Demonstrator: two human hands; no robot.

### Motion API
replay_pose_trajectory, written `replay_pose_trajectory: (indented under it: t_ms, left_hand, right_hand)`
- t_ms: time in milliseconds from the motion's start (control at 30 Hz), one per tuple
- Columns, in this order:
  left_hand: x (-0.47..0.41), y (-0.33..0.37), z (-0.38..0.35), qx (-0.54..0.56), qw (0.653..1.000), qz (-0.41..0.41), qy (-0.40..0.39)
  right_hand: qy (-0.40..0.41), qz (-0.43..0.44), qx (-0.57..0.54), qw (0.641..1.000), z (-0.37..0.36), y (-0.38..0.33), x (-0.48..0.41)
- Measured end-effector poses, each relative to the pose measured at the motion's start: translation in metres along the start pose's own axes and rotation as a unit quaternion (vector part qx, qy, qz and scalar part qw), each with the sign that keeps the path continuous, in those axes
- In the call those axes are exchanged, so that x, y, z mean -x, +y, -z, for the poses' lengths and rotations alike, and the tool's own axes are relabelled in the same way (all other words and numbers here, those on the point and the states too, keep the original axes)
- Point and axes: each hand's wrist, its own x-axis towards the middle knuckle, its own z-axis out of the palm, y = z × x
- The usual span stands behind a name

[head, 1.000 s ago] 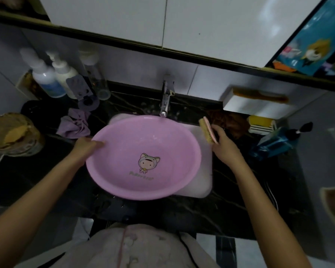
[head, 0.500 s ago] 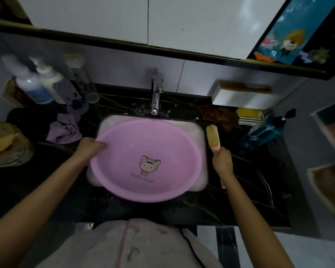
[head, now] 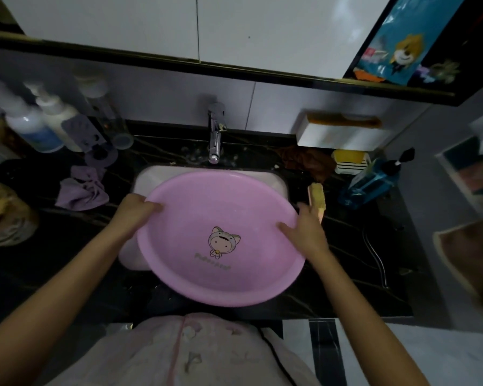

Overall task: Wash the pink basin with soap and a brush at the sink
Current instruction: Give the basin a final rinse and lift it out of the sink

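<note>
- The pink basin (head: 221, 232) is in the middle of the frame. It covers most of the white sink (head: 156, 176).
- The left hand (head: 135, 208) grips the basin's left rim, with its fingers curled over the edge.
- The right hand (head: 304, 232) pinches the right rim, with its thumb inside the basin.
- The brush (head: 317, 196) lies bristles up on the dark desk (head: 346, 260), just beside the right hand.
- The tap (head: 216, 135) stands above the basin.
- A purple cloth (head: 81, 190) lies left of the sink.
</note>
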Motion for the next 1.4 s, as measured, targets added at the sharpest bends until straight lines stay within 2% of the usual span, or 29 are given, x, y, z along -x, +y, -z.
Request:
replay_pose_trajectory:
  t_ms: [33, 67, 100, 133, 167, 200, 300, 400, 467, 533, 600, 700, 733, 800, 900, 933, 1067, 1133, 1200, 1233, 1300, 1333, 1367, 1400]
  left_hand:
    - [0.001, 0.004, 0.001, -0.013, 1.0, -0.02, 0.005]
    - [0.002, 0.006, 0.003, -0.024, 0.999, -0.038, 0.01]
    - [0.003, 0.01, 0.004, -0.034, 0.998, -0.053, 0.014]
    - [0.004, 0.014, 0.005, -0.04, 0.997, -0.066, 0.013]
    - [0.006, 0.018, 0.006, -0.049, 0.996, -0.077, 0.01]
    - [0.007, 0.021, 0.006, -0.05, 0.995, -0.08, 0.009]
    - [0.014, 0.031, 0.007, -0.068, 0.992, -0.102, 0.009]
    - [0.018, 0.024, 0.015, -0.059, 0.991, -0.111, 0.036]
    - [0.017, 0.013, 0.022, -0.03, 0.994, -0.093, 0.054]
    - [0.016, 0.006, 0.027, -0.015, 0.996, -0.071, 0.058]
    - [0.014, 0.002, 0.032, -0.009, 0.996, -0.064, 0.056]
    - [0.014, 0.001, 0.034, -0.007, 0.995, -0.07, 0.068]
    - [0.014, 0.002, 0.036, -0.003, 0.995, -0.067, 0.079]
    - [0.012, -0.001, 0.04, 0.001, 0.994, -0.064, 0.091]
    - [0.011, -0.013, 0.04, 0.024, 0.995, -0.047, 0.087]
    - [0.013, -0.015, 0.039, 0.034, 0.995, -0.042, 0.088]
    - [0.01, -0.02, 0.03, 0.072, 0.991, -0.041, 0.108]
    - [0.005, -0.022, 0.03, 0.093, 0.987, -0.035, 0.13]
    - [0.002, -0.025, 0.031, 0.106, 0.982, -0.028, 0.152]
    - [0.001, -0.026, 0.03, 0.111, 0.981, -0.026, 0.155]
    - [0.002, -0.028, 0.025, 0.117, 0.981, -0.035, 0.149]
    - [0.002, -0.029, 0.021, 0.12, 0.982, -0.037, 0.142]
    - [0.003, -0.031, 0.018, 0.13, 0.981, -0.037, 0.137]
    - [0.003, -0.032, 0.014, 0.145, 0.98, -0.031, 0.136]
  right_hand:
    - [0.094, 0.091, 0.075, 0.989, -0.008, -0.006, 0.004]
    - [0.109, 0.181, 0.095, 0.973, -0.019, -0.015, 0.007]
    - [0.064, 0.25, 0.092, 0.962, -0.031, -0.025, 0.006]
    - [-0.014, 0.29, 0.092, 0.953, -0.045, -0.033, 0.001]
    - [-0.086, 0.309, 0.116, 0.94, -0.061, -0.041, -0.005]
    - [-0.124, 0.331, 0.156, 0.922, -0.076, -0.046, -0.017]
    - [-0.105, 0.395, 0.228, 0.884, -0.101, -0.048, -0.057]
    - [-0.083, 0.342, 0.204, 0.914, -0.114, -0.041, -0.076]
    - [-0.105, 0.318, 0.153, 0.93, -0.137, -0.053, -0.064]
    - [-0.123, 0.341, 0.12, 0.924, -0.156, -0.058, -0.055]
    - [-0.12, 0.369, 0.133, 0.912, -0.151, -0.057, -0.068]
    - [-0.088, 0.353, 0.158, 0.918, -0.139, -0.06, -0.083]
    - [-0.099, 0.36, 0.157, 0.914, -0.142, -0.065, -0.08]
    - [-0.151, 0.4, 0.16, 0.89, -0.153, -0.069, -0.068]
    - [-0.206, 0.474, 0.272, 0.812, -0.134, -0.058, -0.086]
    - [-0.211, 0.464, 0.309, 0.803, -0.122, -0.059, -0.096]
    - [-0.227, 0.313, 0.473, 0.792, -0.091, -0.074, -0.096]
    - [-0.272, 0.25, 0.515, 0.774, -0.075, -0.075, -0.078]
    - [-0.345, 0.223, 0.519, 0.75, -0.054, -0.076, -0.061]
    - [-0.388, 0.203, 0.485, 0.757, -0.042, -0.079, -0.054]
    - [-0.446, 0.136, 0.328, 0.821, -0.023, -0.083, -0.047]
    - [-0.43, 0.135, 0.23, 0.863, -0.016, -0.082, -0.047]
    - [-0.372, 0.147, 0.142, 0.906, -0.009, -0.079, -0.046]
    - [-0.273, 0.159, 0.082, 0.945, -0.002, -0.074, -0.046]
